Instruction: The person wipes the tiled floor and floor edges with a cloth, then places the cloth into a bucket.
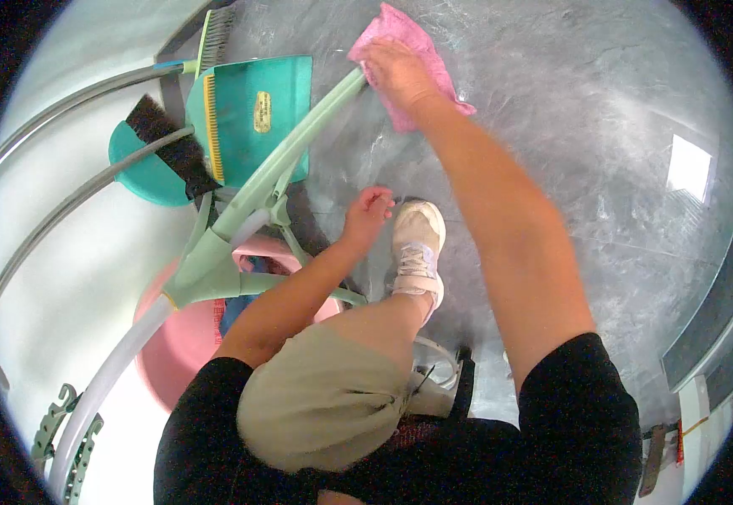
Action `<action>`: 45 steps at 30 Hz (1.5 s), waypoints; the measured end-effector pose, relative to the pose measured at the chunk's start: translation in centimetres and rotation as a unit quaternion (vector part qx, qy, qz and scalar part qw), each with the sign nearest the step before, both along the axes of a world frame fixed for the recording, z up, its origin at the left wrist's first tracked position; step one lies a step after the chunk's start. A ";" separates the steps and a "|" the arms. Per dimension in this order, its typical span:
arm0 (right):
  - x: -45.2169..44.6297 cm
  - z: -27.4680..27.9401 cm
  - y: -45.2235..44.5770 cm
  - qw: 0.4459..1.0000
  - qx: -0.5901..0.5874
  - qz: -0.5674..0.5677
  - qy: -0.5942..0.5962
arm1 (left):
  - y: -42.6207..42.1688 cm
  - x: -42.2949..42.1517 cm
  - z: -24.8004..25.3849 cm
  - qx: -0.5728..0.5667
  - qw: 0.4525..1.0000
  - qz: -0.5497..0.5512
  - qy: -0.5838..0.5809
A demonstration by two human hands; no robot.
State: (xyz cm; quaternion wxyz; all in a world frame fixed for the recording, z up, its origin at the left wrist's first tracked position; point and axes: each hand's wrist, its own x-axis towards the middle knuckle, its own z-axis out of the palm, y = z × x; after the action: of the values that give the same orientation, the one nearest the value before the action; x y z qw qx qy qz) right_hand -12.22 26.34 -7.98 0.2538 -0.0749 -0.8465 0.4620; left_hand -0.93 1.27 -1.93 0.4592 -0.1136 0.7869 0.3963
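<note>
My right hand [397, 74] holds a pink cloth [423, 50] at the far end of a pale green leg [320, 115] of a floor stand. The cloth lies spread beneath and around the hand, partly on the grey floor, and the hand covers its middle. My left hand [368, 217] hangs beside the toe of a light-coloured shoe [417, 244], its fingers curled in with nothing visible in them. The stand's green hub [205, 278] and a white pole [114, 383] run down to the left of my left arm.
A teal dustpan [286, 93] with yellow teeth, a dark-bristled broom [160, 139] and another brush [213, 38] stand at the left wall. A pink basin [173, 353] with blue cloth inside sits under the stand. Grey marbled floor [568, 93] stretches to the right.
</note>
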 end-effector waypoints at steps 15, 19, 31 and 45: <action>1.7 1.3 -1.7 0.987 0.151 -0.042 0.024 | -1.9 -0.4 -1.5 0.032 0.999 0.007 0.001; 2.0 3.9 -0.8 0.970 0.227 0.008 -0.089 | -1.7 -1.2 -0.2 -0.010 0.999 0.004 -0.049; 0.4 5.6 -7.0 0.987 0.091 0.055 -0.123 | -2.7 -0.1 -1.4 0.001 0.998 -0.015 -0.056; 2.7 4.1 -6.4 0.987 0.154 0.020 0.035 | -1.5 0.1 -0.8 0.037 0.998 -0.030 -0.029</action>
State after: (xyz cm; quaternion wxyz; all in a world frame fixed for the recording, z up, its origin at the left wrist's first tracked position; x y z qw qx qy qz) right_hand -9.56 19.97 -3.90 0.2823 -0.0017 -0.8995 0.3333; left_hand -0.84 -0.26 -2.72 0.4970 -0.0842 0.7612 0.4081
